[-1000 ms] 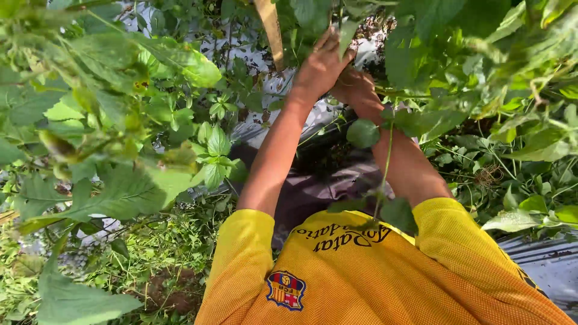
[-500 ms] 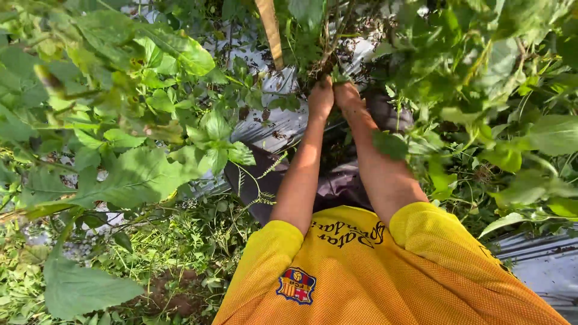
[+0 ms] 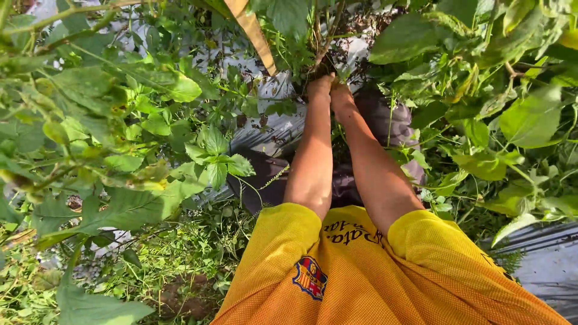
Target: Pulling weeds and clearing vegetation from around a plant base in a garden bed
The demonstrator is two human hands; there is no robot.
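Both my arms reach straight down into leafy green plants. My left hand (image 3: pixel 319 87) and my right hand (image 3: pixel 341 97) sit side by side, knuckles touching, at the foot of a bunch of thin brown plant stems (image 3: pixel 323 39). Both hands look clenched around the base of those stems, where they rise from the soil. My fingertips are hidden behind the hands and leaves. A tan wooden stake (image 3: pixel 254 35) leans just left of the stems, apart from my hands.
Silver plastic mulch (image 3: pixel 268 129) covers the bed under the plants, and another strip (image 3: pixel 551 265) lies at lower right. Broad-leaved branches (image 3: pixel 120 138) crowd in from the left and branches (image 3: pixel 512 114) from the right. Low weeds (image 3: pixel 180 265) grow at lower left. My yellow jersey (image 3: pixel 361 283) fills the bottom.
My hands have gone down and away from me, from among the upper leaves to the base of the stems, and have come together. The view has tilted down after them.
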